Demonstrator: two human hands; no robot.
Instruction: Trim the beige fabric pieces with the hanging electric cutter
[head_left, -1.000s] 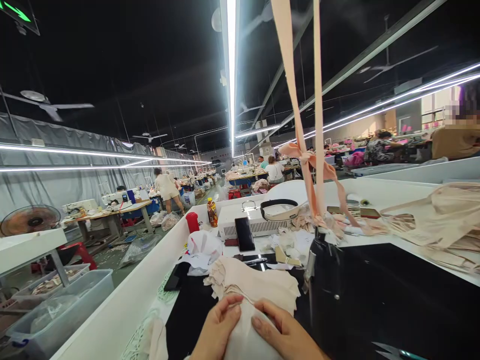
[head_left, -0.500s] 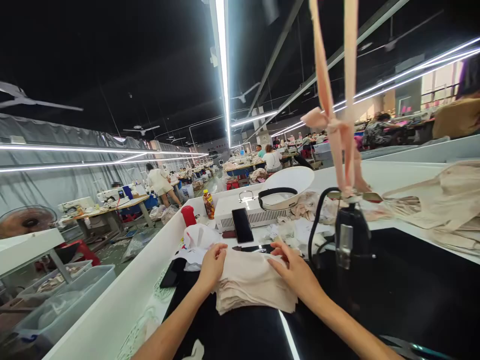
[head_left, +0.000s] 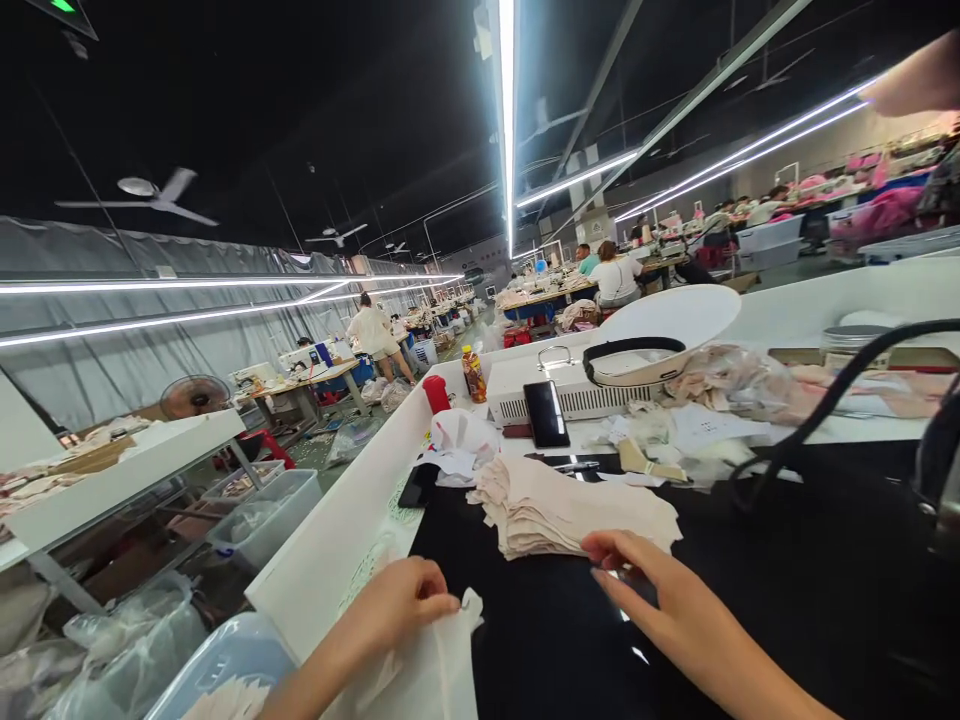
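My left hand (head_left: 394, 605) is closed on a piece of white fabric (head_left: 439, 665) at the near left edge of the black work surface (head_left: 750, 600). My right hand (head_left: 660, 605) hovers with its fingers spread, holding nothing, just in front of a stack of beige fabric pieces (head_left: 559, 510). The stack lies on the black surface, between my hands and a black phone (head_left: 545, 413).
A white machine (head_left: 577, 385), a white hat (head_left: 664, 325), a red cup (head_left: 436, 393), a bottle (head_left: 473, 373) and fabric scraps (head_left: 731, 380) lie beyond the stack. A black cable (head_left: 825, 410) curves at right. Plastic bins (head_left: 259, 515) stand at left. People work at distant tables.
Both hands have pulled back from the beige stack toward me. My left hand has taken hold of white fabric at the near left. The view has swung left, away from the hanging beige straps.
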